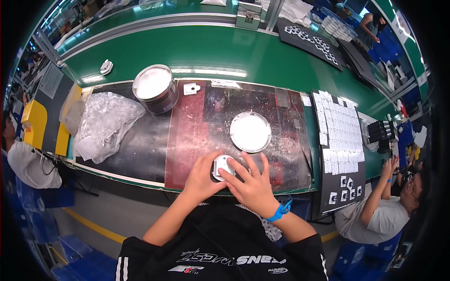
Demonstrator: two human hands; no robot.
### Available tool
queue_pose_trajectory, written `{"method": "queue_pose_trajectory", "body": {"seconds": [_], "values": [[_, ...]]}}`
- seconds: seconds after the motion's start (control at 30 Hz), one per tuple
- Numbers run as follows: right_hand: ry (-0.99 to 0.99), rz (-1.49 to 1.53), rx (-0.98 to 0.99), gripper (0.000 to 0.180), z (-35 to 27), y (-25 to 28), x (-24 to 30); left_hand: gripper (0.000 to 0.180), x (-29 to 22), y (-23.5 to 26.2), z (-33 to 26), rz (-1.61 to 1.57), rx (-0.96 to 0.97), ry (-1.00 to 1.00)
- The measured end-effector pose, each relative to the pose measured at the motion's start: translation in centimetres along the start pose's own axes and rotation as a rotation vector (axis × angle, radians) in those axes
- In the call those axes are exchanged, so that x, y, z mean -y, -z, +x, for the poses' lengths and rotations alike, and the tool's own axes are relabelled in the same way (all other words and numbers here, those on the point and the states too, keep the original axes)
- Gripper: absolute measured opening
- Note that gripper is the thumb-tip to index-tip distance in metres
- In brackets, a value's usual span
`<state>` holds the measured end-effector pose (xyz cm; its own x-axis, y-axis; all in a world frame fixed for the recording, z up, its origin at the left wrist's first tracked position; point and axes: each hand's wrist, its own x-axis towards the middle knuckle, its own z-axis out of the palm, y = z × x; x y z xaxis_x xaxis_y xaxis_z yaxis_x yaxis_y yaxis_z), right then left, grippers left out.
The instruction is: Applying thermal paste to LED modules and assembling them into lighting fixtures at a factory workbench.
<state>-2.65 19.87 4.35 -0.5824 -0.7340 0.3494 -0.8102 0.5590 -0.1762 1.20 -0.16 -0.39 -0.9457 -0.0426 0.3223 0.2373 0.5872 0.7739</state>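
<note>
Near the front edge of the work surface, a small white plastic part with rounded ends (223,163) is held between both my hands. My left hand (205,177) is closed around its left side. From the right, the thumb and fingers of my right hand (253,186) press on the part, and a blue band circles that wrist. Just beyond my right fingertips lies a round white lid or shallow dish (251,131). A similar small white part (191,88) rests farther back on the worn dark red and black mat (197,126).
A tin with a white top (153,89) and a clear bag of pale pieces (107,122) stand to the left. At right, a black board (344,140) carries rows of white pieces. Another white part (106,67) sits on the green table (211,51). A co-worker (389,210) works at right.
</note>
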Motion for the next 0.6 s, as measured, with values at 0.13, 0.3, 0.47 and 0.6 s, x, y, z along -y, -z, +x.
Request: {"method": "queue_pose_trajectory", "body": {"seconds": [0.13,0.3,0.47,0.6], "values": [[0.003,-0.013,0.0,0.04,0.1,0.6,-0.4,0.088,-0.3,0.3,0.4,-0.003,0.031,-0.009],[-0.138,0.271,-0.118,0.042,-1.0,0.6,-1.8,0.087,-0.4,0.1,0.3,-0.004,0.025,-0.01],[-0.157,0.149,-0.001,0.039,-1.3,0.6,-1.2,0.084,-1.1,0.0,1.0,0.006,0.059,0.008],[-0.29,0.475,-0.234,0.044,-1.8,0.2,-1.5,0.082,-1.5,-0.3,2.0,-0.008,0.114,-0.003]]}}
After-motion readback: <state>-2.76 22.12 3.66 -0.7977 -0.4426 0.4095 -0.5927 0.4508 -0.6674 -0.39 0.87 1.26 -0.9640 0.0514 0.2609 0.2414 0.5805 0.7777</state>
